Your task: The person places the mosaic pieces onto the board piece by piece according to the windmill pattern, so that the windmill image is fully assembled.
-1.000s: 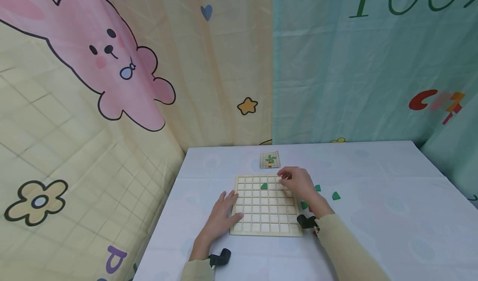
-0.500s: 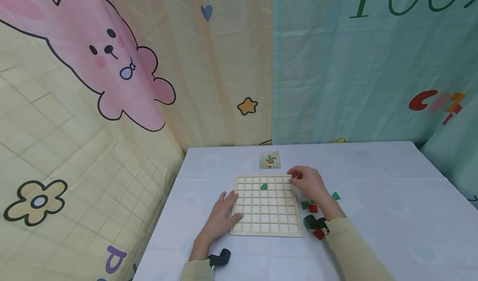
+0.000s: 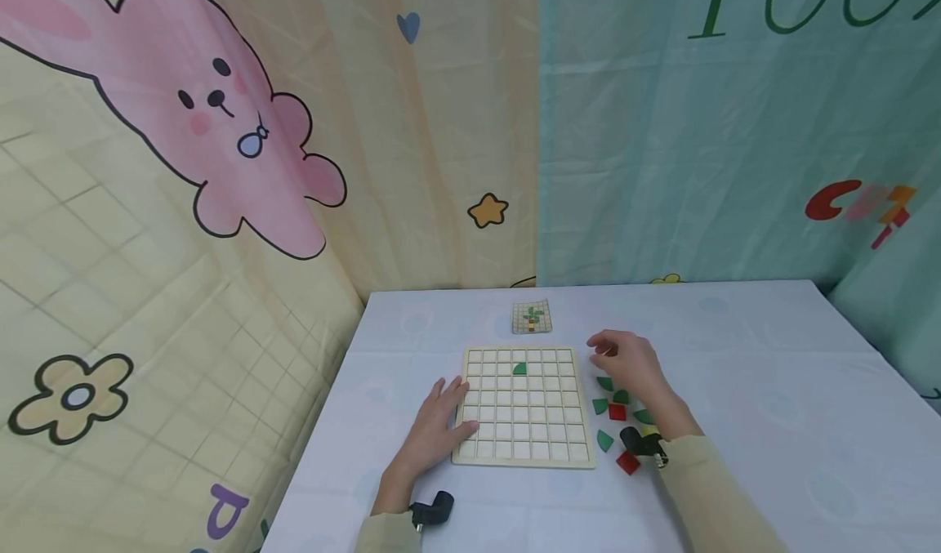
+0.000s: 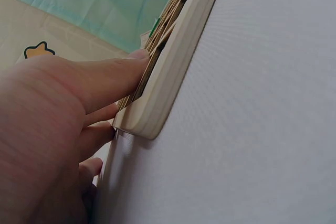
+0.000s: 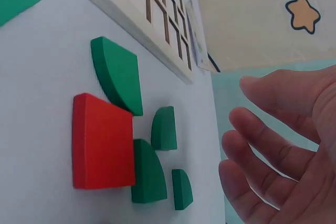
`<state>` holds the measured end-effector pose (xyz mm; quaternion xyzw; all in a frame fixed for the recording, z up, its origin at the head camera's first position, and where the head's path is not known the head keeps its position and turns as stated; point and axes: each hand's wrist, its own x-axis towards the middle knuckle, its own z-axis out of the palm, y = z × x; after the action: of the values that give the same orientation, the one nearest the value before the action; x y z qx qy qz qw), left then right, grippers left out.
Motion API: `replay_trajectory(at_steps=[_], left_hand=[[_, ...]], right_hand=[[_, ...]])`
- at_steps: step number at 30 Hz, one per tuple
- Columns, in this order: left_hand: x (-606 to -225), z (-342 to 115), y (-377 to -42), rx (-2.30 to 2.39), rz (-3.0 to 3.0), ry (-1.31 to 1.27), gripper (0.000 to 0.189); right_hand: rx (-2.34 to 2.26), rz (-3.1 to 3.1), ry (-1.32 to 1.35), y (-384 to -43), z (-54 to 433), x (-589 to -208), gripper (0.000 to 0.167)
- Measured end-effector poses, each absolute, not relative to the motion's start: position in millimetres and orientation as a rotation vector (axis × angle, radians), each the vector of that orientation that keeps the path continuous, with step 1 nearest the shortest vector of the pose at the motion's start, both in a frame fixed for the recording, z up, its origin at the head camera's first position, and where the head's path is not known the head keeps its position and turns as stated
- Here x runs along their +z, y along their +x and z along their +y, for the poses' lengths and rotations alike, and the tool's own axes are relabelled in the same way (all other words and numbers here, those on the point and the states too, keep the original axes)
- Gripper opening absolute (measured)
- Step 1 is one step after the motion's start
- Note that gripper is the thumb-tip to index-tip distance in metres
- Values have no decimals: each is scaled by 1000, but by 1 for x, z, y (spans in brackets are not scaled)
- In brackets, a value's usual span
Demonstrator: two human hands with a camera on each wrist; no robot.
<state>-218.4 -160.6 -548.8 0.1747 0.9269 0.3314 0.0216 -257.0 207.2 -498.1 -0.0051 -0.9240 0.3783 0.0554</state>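
On the white table lies a wooden grid board [image 3: 521, 414], with one green quarter-round block [image 3: 519, 368] in a cell of its upper part. My left hand [image 3: 437, 418] rests along the board's left edge, fingers spread and thumb on the rim. Off the board's upper right corner, my right hand [image 3: 628, 365] hovers with loosely bent fingers. In the right wrist view, a gap shows between thumb and fingers, with nothing held. Below that hand lie several green quarter-round blocks [image 5: 119, 74] and a red square block [image 5: 103, 142].
A small pattern card [image 3: 532, 317] lies beyond the board. Another red block [image 3: 628, 462] lies right of the board's near corner; a yellow piece [image 3: 648, 430] is partly hidden by the right wrist camera [image 3: 639, 442]. Printed curtains [image 3: 441, 128] hang behind the table.
My right hand has moved rightward from above the board's upper right part to beyond its edge, uncovering more loose blocks. The left hand has stayed put.
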Motion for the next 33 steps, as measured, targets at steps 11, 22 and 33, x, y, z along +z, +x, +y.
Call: replay_trajectory(at_steps=[11, 22, 33], left_hand=[[-548, -160, -217, 1058, 2863, 522, 69], [-546, -161, -216, 1030, 2872, 528, 70], [-545, -160, -216, 1047, 2871, 549, 70]], right_hand=[[1112, -2842, -88, -250, 224, -503, 26], [1045, -2881, -72, -244, 241, -510, 28], [1052, -2936, -79, -242, 250, -513, 33]])
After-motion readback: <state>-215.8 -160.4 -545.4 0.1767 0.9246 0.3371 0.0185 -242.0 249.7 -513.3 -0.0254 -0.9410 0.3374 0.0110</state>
